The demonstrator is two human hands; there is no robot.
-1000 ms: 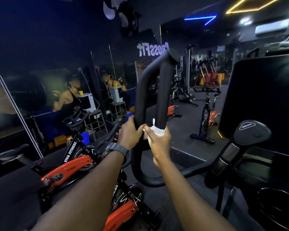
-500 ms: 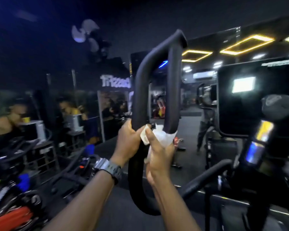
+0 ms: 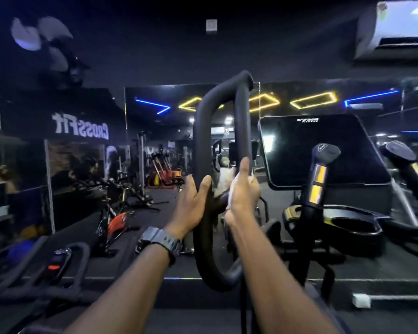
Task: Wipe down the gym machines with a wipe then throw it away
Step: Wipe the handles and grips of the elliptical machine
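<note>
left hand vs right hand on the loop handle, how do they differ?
The left hand grips the handle's left bar bare; the right hand presses a white wipe against the right bar. The left wrist wears a watch; the right wrist is bare. The right hand's thumb points up along the bar; the left's wraps round. Both hold the same black loop at similar height.

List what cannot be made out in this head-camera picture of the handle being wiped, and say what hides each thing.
- Wipe: only a white edge shows; the right hand covers the rest.
- Left hand fingers: curled behind the looped handle.
- Console logo: too small and blurred to read.
- Any bin: none in view.
</note>
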